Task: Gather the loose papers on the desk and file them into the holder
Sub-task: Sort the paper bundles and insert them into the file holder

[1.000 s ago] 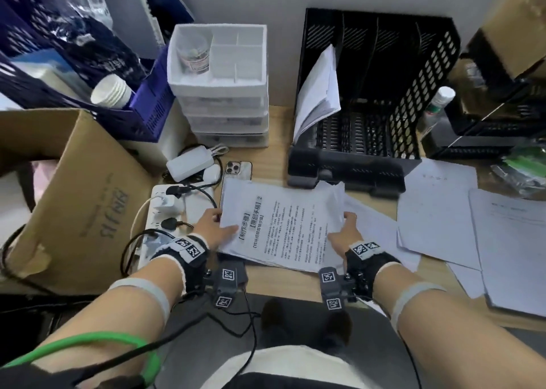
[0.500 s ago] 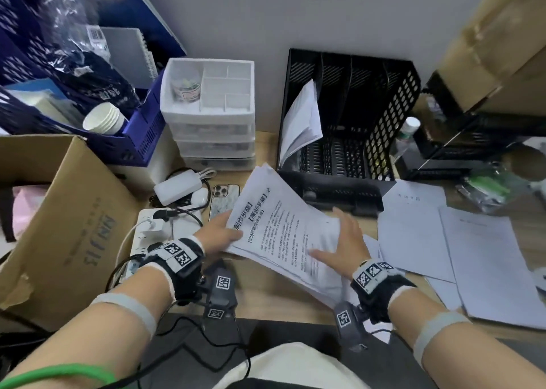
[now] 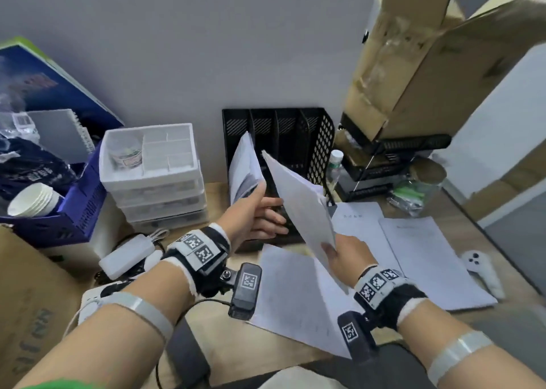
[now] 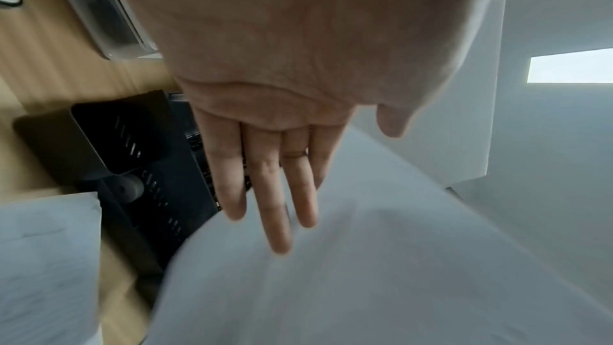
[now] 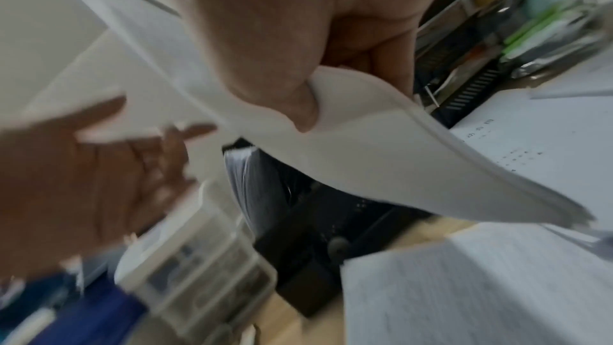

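Lifting gathered stack [image 3: 301, 199] off counter [image 3: 212, 317] toward holder [image 3: 283, 134]: a second ago flat under both hands. Right hand [image 3: 345, 258] pinches its lower corner; left hand [image 3: 254, 214], fingers straight, parts filed papers [image 3: 243, 167]. Insertion imminent; loose sheets [image 3: 413, 255] remain.

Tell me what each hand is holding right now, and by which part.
The right hand pinches the stack of papers at its near lower corner, thumb on top. The left hand holds nothing; its fingers are straight, reaching toward the black file holder.

Head looks down; wrist views close, sharing the holder [image 3: 283, 140].
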`<control>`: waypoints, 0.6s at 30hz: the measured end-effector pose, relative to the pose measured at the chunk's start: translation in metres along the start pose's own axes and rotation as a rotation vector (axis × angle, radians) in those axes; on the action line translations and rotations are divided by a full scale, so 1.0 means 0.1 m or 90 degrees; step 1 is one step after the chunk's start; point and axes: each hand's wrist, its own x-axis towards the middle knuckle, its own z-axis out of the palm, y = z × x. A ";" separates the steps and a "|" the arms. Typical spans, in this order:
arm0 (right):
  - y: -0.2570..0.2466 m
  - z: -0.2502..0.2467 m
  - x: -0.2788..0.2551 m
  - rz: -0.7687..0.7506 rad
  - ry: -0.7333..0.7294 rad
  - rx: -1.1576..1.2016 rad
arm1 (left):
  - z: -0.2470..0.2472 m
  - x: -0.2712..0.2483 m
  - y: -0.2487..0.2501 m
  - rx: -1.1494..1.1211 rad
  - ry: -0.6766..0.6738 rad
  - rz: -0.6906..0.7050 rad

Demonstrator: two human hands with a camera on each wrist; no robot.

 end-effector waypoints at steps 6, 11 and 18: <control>0.01 -0.40 0.27 0.040 0.085 0.340 | -0.01 0.34 -0.06 0.121 0.097 0.016; -0.25 -0.63 0.73 0.022 0.041 0.448 | -0.11 0.64 -0.01 0.191 0.142 0.044; -0.58 -0.60 1.48 0.009 -0.022 0.414 | -0.24 0.86 0.17 0.135 0.226 0.084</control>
